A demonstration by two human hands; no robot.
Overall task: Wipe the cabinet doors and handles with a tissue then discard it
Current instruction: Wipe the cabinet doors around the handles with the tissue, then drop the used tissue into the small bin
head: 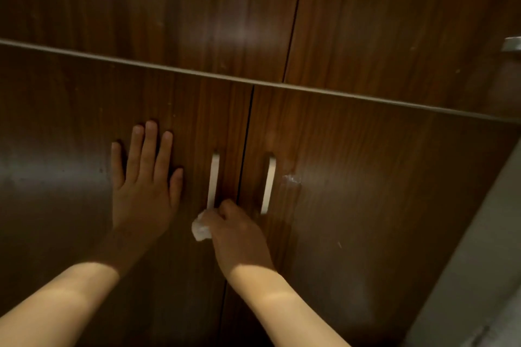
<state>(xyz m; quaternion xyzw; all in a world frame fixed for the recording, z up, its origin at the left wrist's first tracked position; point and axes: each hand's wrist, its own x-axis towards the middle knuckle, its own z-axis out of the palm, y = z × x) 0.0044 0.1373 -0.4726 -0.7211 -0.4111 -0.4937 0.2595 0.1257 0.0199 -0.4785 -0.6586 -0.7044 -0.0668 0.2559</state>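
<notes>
Two dark, wood-grained cabinet doors are shown closed, meeting at a thin vertical seam that runs between the hands. The left hand (143, 177) is laid flat against the left door (56, 177), fingers spread and extended upward, nothing held in it. The right hand (236, 231) is closed around a crumpled white tissue (200, 227), which is pressed at the lower end of the left handle (213, 180); most of the tissue projects from the thumb side of the fist, toward the left hand. The left handle, a pale vertical bar, stands just beside the left hand's thumb. A matching right handle (268, 183) is mounted on the right door (380, 191), just across the seam from the right hand. A small whitish smear (291, 178) is seen on the right door, just beyond the right handle. Above both hands, a pale horizontal strip (169, 67) separates these doors from an upper pair (141, 3) of the same finish. Soft reflections are visible on the glossy surfaces. At the far right, well apart from the right hand, a grey wall edge (479, 248) is seen.
</notes>
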